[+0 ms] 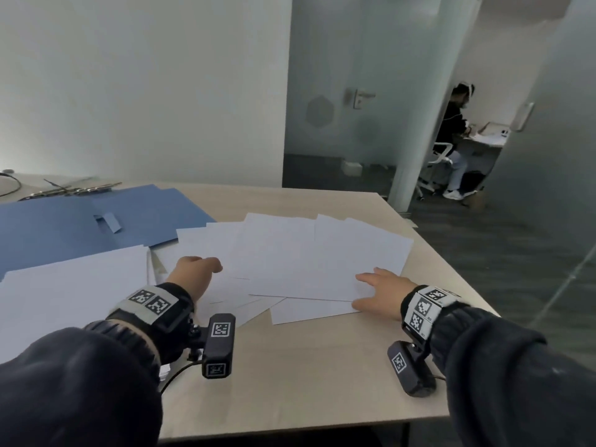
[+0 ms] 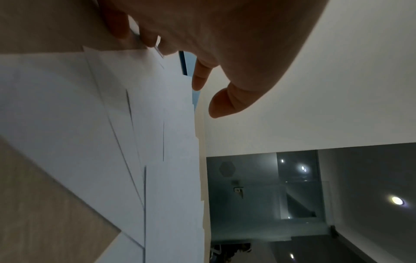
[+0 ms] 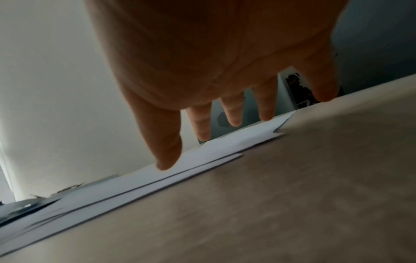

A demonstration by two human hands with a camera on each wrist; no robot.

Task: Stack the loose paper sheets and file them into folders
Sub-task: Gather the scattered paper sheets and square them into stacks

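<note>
Several loose white sheets (image 1: 306, 259) lie fanned out and overlapping on the wooden table (image 1: 290, 366). A bigger white stack (image 1: 74, 285) sits at the left, partly over flat blue folders (image 1: 64, 227). My left hand (image 1: 206, 266) is over the left side of the fan, its fingers loosely bent and holding nothing. In the left wrist view the left hand (image 2: 207, 96) is just above the sheets (image 2: 90, 106). My right hand (image 1: 371, 285) lies flat on the fan's near right corner. Its spread fingertips (image 3: 166, 160) touch the sheets (image 3: 157, 179).
Metal fasteners (image 1: 74, 190) and a dark cable (image 1: 9, 185) lie at the table's back left by the wall. The table's right edge (image 1: 451, 269) drops to a carpeted floor. Beyond a glass partition (image 1: 403, 124) a person sits at a desk.
</note>
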